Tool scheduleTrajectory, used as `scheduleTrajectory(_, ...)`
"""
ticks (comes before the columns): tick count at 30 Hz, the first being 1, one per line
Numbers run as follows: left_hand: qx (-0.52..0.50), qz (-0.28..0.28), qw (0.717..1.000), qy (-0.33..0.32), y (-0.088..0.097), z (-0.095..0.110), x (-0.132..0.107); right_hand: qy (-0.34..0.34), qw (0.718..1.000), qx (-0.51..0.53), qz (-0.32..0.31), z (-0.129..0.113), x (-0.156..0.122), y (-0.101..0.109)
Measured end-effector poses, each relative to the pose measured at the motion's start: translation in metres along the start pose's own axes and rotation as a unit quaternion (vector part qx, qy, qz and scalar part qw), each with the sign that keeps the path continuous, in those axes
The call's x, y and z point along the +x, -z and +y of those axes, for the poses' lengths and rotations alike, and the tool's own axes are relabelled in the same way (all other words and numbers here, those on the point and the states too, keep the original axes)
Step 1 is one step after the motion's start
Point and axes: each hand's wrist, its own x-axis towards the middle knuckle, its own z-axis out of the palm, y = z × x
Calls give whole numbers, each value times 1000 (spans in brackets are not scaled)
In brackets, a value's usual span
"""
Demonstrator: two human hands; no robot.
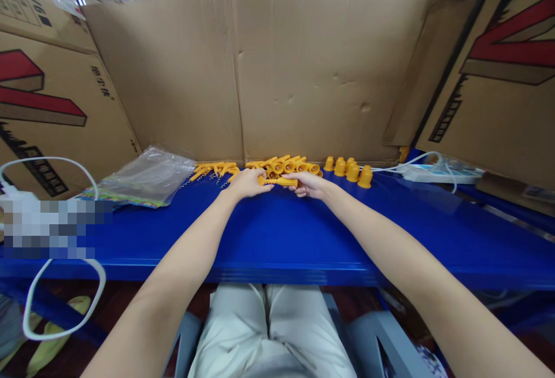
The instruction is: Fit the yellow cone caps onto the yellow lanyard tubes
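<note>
Between my two hands, just above the blue tabletop, lies a yellow plastic corkscrew (281,181), held level. My left hand (248,185) grips its left end with the thumb along the near side. At its right end, the fingers of my right hand (307,185) are closed on it. Whether it is one piece or two joined parts I cannot make out. Behind my left hand lie several yellow handles with metal spirals (214,170). A pile of yellow hollow tube parts (288,165) sits just beyond my hands. Several yellow bell-shaped caps (352,171) stand to the right.
The blue table (286,233) is backed by a tall cardboard panel (321,71), with printed cartons (52,100) at both sides. Clear plastic bags (147,175) lie at left. A white power strip (437,174) with cables sits at right. A white cable (102,285) loops at the left edge.
</note>
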Motion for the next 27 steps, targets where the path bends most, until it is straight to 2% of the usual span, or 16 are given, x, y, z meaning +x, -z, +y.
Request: scheduleTrajectory(27,46,9,999,-10,4,6,-3,-38,998,46,-9,0,-1,0)
